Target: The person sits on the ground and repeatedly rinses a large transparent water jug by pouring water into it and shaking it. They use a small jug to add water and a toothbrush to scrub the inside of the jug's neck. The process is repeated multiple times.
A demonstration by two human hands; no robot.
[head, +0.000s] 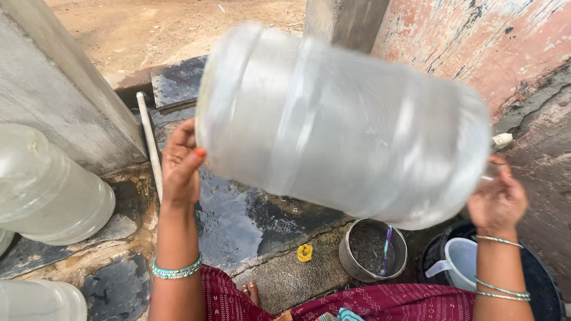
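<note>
A large clear plastic water jar (345,125) was held on its side in mid-air between two bare hands, its outline smeared by motion blur so that its surface detail and any contents were hard to make out. The left hand (181,163) was pressed flat against the jar's base end, fingers spread and thumb up. The right hand (498,201) cupped the neck end on the right, its fingers partly hidden behind the clear plastic; whether it closed around the neck could not be told.

The jar blocked much of the ground behind it. Below its right end stood a round metal pot (373,249) with a thin stick-like object inside, too small to identify. Just right of the pot, a dark bucket (544,285) held a pale plastic jug (461,261); the bucket was cut off by the frame edge. A small yellow scrap (304,252) lay on the wet stone floor (238,220) near the pot. At far left, two more clear jars (47,190) lay partly out of frame.

A white pipe (150,142) ran along a grey concrete wall (53,89) on the left. A peeling pink wall (476,41) rose on the right, with dry sandy ground beyond. Maroon patterned cloth (380,303) crossed the near edge.
</note>
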